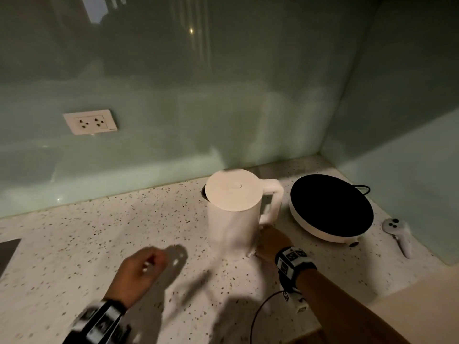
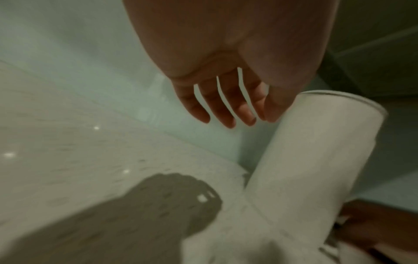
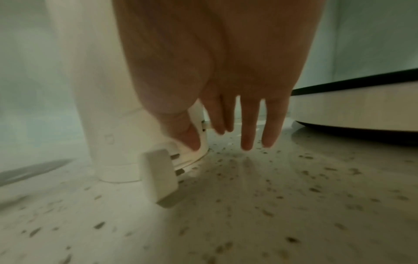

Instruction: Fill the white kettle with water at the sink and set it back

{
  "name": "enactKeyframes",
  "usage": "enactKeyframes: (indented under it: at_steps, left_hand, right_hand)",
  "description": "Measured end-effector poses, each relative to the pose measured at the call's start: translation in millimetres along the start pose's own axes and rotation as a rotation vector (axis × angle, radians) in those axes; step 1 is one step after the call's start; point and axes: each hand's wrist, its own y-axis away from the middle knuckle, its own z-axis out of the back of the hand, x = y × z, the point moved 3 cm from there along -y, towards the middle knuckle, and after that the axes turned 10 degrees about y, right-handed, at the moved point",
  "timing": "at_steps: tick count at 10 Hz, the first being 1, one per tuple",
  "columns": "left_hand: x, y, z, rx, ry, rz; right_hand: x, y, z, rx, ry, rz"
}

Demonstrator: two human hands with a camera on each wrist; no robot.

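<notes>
The white kettle (image 1: 233,209) stands lid down on the speckled counter (image 1: 99,244) near the back wall, with its handle (image 1: 273,202) turned to the right. My right hand (image 1: 270,242) is low at the foot of the kettle (image 3: 108,107), just under the handle. In the right wrist view my right hand (image 3: 226,141) has straight fingers; the thumb touches the kettle's base and two fingertips sit by a small switch there. A white plug (image 3: 158,176) lies against the base. My left hand (image 1: 149,261) hovers over the counter left of the kettle (image 2: 316,151), and the left hand (image 2: 228,116) is relaxed and holds nothing.
A round white hob with a black top (image 1: 331,207) sits right of the kettle, close to my right hand. A white hand controller (image 1: 400,234) lies by the right wall. A double wall socket (image 1: 90,121) is at the back left. A dark panel (image 1: 7,254) meets the left edge.
</notes>
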Motion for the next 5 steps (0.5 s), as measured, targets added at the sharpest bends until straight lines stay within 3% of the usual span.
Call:
enactKeyframes:
  at_steps: [2,3,4,5]
  left_hand:
    - [77.8,62.1,37.6,0.058,-0.043,0.343]
    - [94.0,74.8,38.4,0.137,-0.137,0.293]
    - [112.3,81.9,28.5,0.166,-0.372,0.103]
    - [134.3,75.8,32.5,0.165,-0.186,0.311]
  right_hand:
    - [5.5,2.1,-3.1,-0.021,-0.023,-0.038]
    - [7.0,5.5,8.5,0.023,0.027,-0.038]
    - [13.3,27.4,17.6,0.031,0.005,-0.025]
    - [19.3,48.5,11.4,-0.013,-0.113,0.006]
